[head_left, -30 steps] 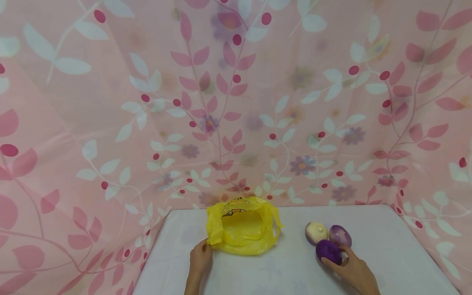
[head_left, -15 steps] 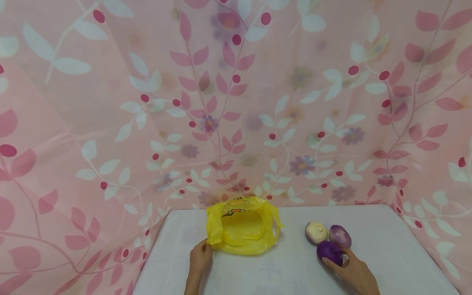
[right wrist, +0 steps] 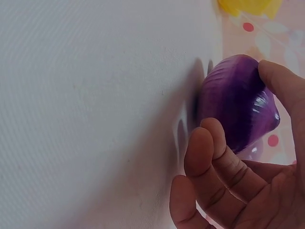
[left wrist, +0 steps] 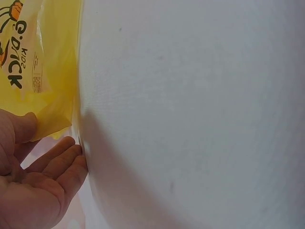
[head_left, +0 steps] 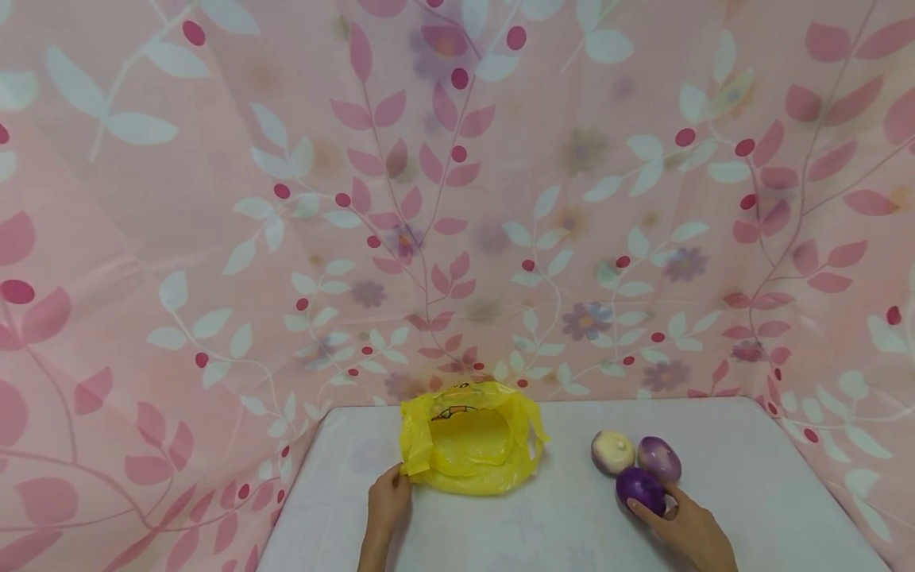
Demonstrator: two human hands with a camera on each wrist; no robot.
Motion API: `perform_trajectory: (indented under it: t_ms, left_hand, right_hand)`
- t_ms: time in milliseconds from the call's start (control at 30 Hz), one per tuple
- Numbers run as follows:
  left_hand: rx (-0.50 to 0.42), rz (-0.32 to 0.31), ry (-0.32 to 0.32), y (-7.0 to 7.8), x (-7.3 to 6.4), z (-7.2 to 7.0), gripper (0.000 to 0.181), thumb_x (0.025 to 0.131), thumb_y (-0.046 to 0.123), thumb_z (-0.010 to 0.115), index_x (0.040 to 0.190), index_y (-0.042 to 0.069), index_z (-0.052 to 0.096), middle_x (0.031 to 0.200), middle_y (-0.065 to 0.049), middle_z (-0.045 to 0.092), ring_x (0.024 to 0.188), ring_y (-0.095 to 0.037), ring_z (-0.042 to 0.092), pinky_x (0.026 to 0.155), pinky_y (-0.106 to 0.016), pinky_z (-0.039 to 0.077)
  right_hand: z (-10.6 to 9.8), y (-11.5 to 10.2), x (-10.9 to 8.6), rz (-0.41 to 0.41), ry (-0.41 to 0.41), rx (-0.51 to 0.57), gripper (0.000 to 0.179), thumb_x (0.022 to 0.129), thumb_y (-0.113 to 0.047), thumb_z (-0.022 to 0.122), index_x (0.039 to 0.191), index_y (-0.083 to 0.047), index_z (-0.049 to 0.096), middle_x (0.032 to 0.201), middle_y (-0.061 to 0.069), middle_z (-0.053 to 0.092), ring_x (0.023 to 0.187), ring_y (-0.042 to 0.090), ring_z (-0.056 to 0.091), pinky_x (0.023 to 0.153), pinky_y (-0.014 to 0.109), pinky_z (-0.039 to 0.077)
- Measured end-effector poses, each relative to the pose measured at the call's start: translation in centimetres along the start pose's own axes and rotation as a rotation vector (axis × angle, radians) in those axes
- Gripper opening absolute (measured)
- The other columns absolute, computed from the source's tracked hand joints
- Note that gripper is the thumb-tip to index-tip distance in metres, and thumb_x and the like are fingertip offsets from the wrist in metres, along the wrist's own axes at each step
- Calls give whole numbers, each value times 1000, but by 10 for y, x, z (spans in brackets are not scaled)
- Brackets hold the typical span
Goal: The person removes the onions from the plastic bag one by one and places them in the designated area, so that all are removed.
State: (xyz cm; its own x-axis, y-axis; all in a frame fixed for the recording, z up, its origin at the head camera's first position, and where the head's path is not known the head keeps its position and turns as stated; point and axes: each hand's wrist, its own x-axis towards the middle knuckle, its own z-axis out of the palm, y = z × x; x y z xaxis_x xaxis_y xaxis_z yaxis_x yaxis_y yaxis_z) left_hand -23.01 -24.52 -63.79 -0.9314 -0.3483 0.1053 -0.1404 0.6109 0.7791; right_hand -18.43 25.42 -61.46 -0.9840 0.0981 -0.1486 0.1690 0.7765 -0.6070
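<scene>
A yellow plastic bag (head_left: pixel 472 473) lies on the table with its mouth facing me. My left hand (head_left: pixel 389 500) pinches the bag's left corner between thumb and forefinger; in the left wrist view its other fingers stretch loosely beneath. At the right, my right hand (head_left: pixel 686 526) grips a shiny dark purple onion (right wrist: pixel 238 102) between thumb and fingers. This onion sits low at the table surface. Right behind it are a white-and-purple round vegetable (head_left: pixel 612 452), which looks like an onion or turnip, and a lighter purple onion (head_left: pixel 658 458).
A white cloth covers the table (head_left: pixel 557 532). Pink floral fabric (head_left: pixel 457 238) hangs behind the table and along both sides. Between the bag and the vegetables lies a stretch of white tabletop.
The dark purple onion has turned and shifted slightly right in my right hand. My left hand, the bag and the other two vegetables have stayed in place.
</scene>
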Motion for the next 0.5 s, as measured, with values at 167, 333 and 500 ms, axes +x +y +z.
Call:
perform_trajectory:
  t_ms: [167, 333, 500]
  left_hand:
    - [4, 8, 7, 0, 0, 1, 22, 91, 2, 58, 106, 3, 74, 103, -11, 72, 94, -28, 65, 84, -51, 52]
    - [10, 15, 9, 1, 1, 1, 23, 90, 1, 58, 106, 2, 73, 98, -8, 71, 81, -20, 59, 77, -45, 53]
    - [21, 12, 6, 2, 1, 0, 25, 89, 0, 58, 109, 0, 72, 104, -13, 72, 94, -29, 66, 83, -50, 52]
  right_hand:
    - [0, 1, -1, 16, -5, 5, 96, 83, -70, 60, 138, 8, 43, 75, 0, 60, 67, 18, 56, 57, 35, 44]
    - [0, 2, -1, 11, -12, 24, 97, 84, -69, 59, 140, 9, 40, 74, -3, 62, 65, 16, 56, 59, 34, 45]
    - [-2, 3, -1, 1, -25, 32, 98, 85, -67, 59, 141, 10, 37, 75, -4, 65, 69, 15, 58, 65, 38, 49]
